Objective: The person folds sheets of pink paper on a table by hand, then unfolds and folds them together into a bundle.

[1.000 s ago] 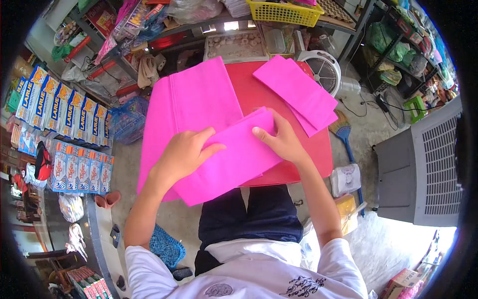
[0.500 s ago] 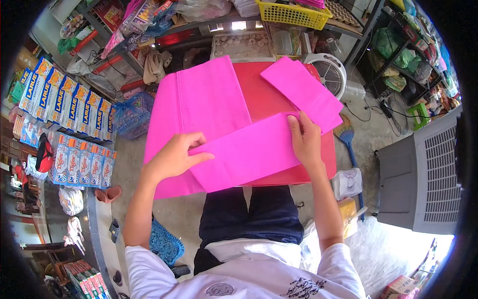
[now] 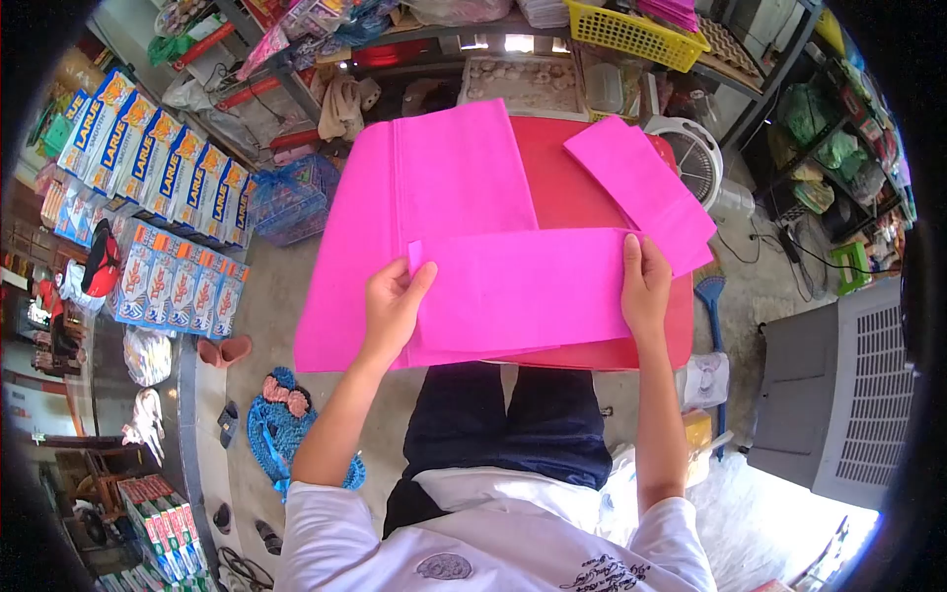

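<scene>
Between my hands stretches a folded bright pink sheet [image 3: 523, 291], a long flat strip whose material I cannot make out. My left hand [image 3: 395, 306] pinches its left end between thumb and fingers, where a small flap [image 3: 415, 254] sticks up. At the upper right corner, my right hand [image 3: 645, 286] grips it with the thumb on top. Beneath and behind lies a larger pink sheet [image 3: 449, 168] with a lengthwise crease, spread over the left part of the red table [image 3: 552, 178]. Several folded pink pieces [image 3: 641, 178] rest at the table's right side.
Stacked beer cartons [image 3: 168, 163] stand on the left, near a blue bag [image 3: 291, 202]. A white fan [image 3: 688, 163] is behind the table's right corner. On the right are a broom [image 3: 712, 316] and a large grey appliance [image 3: 829, 385]. Shelving with a yellow basket [image 3: 636, 37] spans the back.
My left hand has risen with the sheet's left end, so the strip now lies nearly level instead of slanting. A small flap now shows at that end. The camera view has shifted slightly.
</scene>
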Motion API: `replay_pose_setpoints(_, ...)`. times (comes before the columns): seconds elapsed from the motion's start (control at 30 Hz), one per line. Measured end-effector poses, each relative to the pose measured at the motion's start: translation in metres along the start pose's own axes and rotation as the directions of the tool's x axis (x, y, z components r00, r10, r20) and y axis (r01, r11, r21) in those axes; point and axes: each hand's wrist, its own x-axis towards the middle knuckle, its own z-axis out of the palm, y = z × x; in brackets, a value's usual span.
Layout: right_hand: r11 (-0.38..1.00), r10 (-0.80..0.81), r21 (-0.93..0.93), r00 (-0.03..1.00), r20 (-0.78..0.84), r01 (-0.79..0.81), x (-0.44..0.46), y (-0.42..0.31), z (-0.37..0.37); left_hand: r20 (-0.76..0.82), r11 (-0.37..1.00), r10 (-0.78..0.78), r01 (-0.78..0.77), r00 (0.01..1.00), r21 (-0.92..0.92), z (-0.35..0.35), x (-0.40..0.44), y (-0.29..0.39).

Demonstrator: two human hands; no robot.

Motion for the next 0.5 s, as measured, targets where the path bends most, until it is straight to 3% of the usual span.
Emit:
replay_pose_setpoints(0.13,0.997,-0.045,0.059,0.999,-0.027,0.047,-0.006,0.008,-0.002,-0.022,0.986,0.055,-0.057,0.998,-0.158,-0.004,0.0,-0.004)
replay_pose_setpoints(0.23,0.989,-0.062,0.13,0.997,-0.044,0.067,-0.011,0.003,-0.006,0.115,0.988,0.154,-0.149,0.981,-0.047,-0.008,-0.003,0.012)
replay_pose_setpoints(0.33,0.989,-0.034,0.142,0.999,-0.025,0.037,-0.013,0.01,-0.013,0.059,0.968,0.249,-0.25,0.967,0.005,0.005,-0.016,0.042)
replay_pose_setpoints(0.43,0.989,-0.011,0.146,1.0,0.011,0.009,-0.014,0.015,-0.022,0.237,0.917,0.27,-0.324,0.933,0.233,-0.013,-0.018,0.04)
replay_pose_setpoints(0.5,0.991,0.0,0.135,1.0,0.024,-0.003,-0.015,0.016,-0.025,0.233,0.937,0.267,-0.308,0.935,0.165,-0.01,-0.018,0.041)
